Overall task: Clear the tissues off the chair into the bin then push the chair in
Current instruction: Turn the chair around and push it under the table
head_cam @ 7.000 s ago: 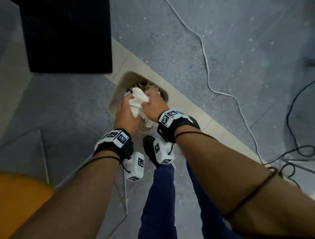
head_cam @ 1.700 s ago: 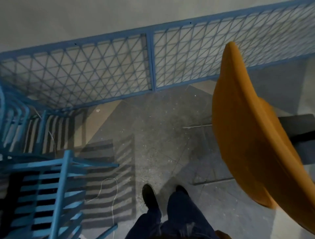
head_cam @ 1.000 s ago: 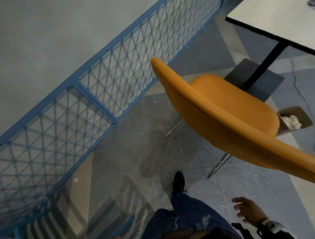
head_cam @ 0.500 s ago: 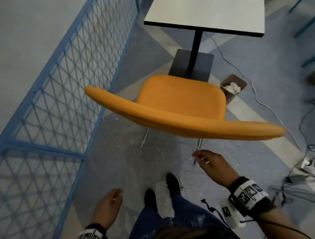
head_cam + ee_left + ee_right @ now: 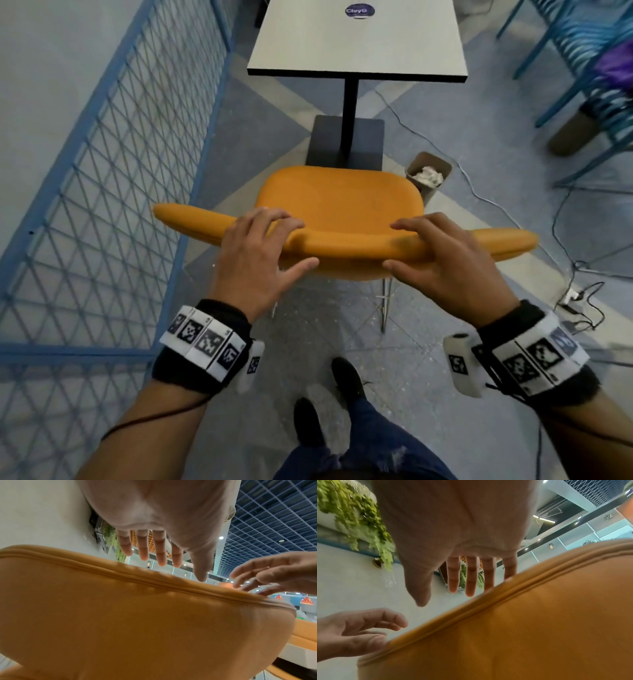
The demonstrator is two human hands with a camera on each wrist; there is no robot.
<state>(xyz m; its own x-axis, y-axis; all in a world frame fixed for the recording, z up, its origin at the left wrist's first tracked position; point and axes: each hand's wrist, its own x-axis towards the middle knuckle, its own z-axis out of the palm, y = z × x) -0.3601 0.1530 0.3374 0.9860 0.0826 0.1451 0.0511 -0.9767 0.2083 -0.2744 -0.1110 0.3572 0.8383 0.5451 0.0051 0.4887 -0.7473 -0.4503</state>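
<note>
Head view: left hand (image 5: 255,255) and right hand (image 5: 445,260) spread over chair (image 5: 339,205) backrest top, not yet clasped, readied for pushing toward table (image 5: 356,41). Seat bare; tissues (image 5: 428,176) in bin (image 5: 416,164), beside table base (image 5: 325,140). Cables (image 5: 479,192) alongside.

Left wrist view: fingers (image 5: 144,547) straight, above rim.

Right wrist view: fingers (image 5: 471,574) extended, little finger apparently grazing rim.

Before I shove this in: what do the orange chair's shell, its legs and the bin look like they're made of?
Chair shell: looks upholstered in matte orange fabric, with a piped seam along the back's top edge.
Legs: thin, shiny, probably bare metal.
Bin: plain matte brown, cardboard or plastic; I can't tell which. Crumpled white tissues lie inside.
</note>
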